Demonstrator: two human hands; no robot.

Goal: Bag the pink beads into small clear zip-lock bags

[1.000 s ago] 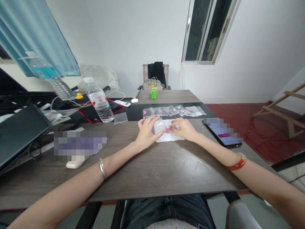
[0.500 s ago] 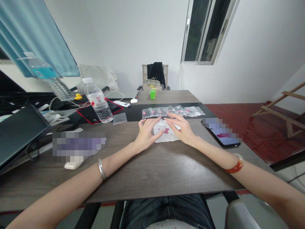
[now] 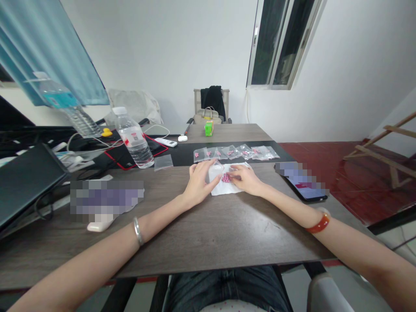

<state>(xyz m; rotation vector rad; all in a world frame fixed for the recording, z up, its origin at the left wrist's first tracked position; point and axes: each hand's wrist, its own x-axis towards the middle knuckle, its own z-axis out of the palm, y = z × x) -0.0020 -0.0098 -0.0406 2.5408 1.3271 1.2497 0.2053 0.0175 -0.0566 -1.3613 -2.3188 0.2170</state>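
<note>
A white sheet of paper (image 3: 230, 188) lies on the desk with a small heap of round pink pills or beads (image 3: 225, 178) on it. My left hand (image 3: 200, 182) is at the paper's left edge, its thumb and fingers closed on a small clear plastic bag (image 3: 213, 170). The bag's mouth is too small to make out. From the right, my right hand (image 3: 246, 178) reaches over the paper with its fingers bent and its fingertips at the heap. Whatever is between those fingertips is too small to see.
Behind the paper lies a row of clear bags (image 3: 232, 152) with pink pieces inside. A flat clear bag (image 3: 164, 162) and water bottle (image 3: 134, 138) stand left. A phone (image 3: 302, 182) lies right, a green box (image 3: 208, 128) farther back, a laptop (image 3: 30, 182) far left.
My right hand has drawn back from the bag and lowered to the pink heap, its fingers now bent. My left hand stays at the bag. More of the heap shows.
</note>
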